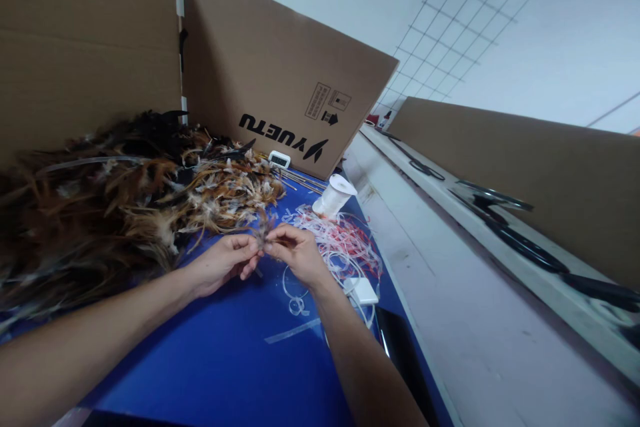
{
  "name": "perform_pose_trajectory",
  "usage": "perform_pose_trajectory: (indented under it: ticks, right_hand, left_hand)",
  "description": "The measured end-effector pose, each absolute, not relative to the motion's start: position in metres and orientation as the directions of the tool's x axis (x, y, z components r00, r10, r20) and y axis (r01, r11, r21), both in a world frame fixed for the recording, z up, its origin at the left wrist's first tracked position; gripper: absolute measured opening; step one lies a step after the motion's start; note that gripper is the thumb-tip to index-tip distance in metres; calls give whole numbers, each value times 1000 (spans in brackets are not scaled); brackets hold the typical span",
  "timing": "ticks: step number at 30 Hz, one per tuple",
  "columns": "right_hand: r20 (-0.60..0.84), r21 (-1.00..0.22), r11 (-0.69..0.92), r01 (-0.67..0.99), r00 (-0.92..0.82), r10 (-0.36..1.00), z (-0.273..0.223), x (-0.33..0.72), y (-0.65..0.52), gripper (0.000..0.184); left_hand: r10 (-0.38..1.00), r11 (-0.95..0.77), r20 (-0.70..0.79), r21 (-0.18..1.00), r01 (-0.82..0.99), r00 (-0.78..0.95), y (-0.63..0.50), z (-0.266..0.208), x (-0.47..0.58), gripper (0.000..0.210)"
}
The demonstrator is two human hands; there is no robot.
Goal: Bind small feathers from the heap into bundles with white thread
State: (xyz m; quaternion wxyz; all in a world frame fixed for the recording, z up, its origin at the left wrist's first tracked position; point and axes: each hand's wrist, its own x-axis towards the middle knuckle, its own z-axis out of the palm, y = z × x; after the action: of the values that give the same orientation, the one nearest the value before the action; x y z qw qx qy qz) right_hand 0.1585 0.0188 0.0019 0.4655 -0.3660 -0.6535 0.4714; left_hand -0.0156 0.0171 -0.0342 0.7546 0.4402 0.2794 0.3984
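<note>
Both my hands meet over the blue tabletop (215,360), pinching one small greyish-brown feather (262,232) between them. My left hand (227,259) is closed on it from the left, thumb against forefinger. From the right, my right hand (296,250) grips it with thumb and fingers, and its lower end is hidden there. A big heap of brown, black and cream feathers (150,193) lies just beyond and to the left. Close to my right hand is a tangle of white and red strands (350,243), with a white spool (335,195) standing at its far side.
Cardboard panels (280,53) stand behind the feathers and at the left. A small white digital display (279,159) sits by thin sticks (303,179). Near my right forearm lie a white adapter (361,291) with cable and a dark flat object (400,347). Scissors (425,169) rest on the right-hand ledge.
</note>
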Motion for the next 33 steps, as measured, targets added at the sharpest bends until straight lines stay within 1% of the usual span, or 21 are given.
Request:
perform_pose_trajectory:
  ticks: [9,12,17,24,29,33]
  right_hand:
    - [355,-898,414,148,-311,882,2,160,20,26]
    - [367,-887,434,157,-329,870,4,160,20,29]
    - [374,-879,452,154,-367,852,5,162,21,29]
    - [326,-891,417,177,-389,861,5,163,21,31]
    - [306,-896,396,200,-368,878,6,161,19,32]
    - [228,-935,303,183,-343,911,6,161,18,33]
  left_hand:
    - [851,290,-73,892,-348,521,18,-36,-17,29]
    - [850,286,-76,898,-334,522,19,-35,-16,30]
    - [840,269,-75,918,-293,538,19,-34,-17,29]
    - [837,233,-57,937,-260,544,18,-34,-18,30]
    - [848,222,-53,939,-263,527,19,-33,-18,29]
    - [864,202,-36,938,-281,502,20,-31,-18,29]
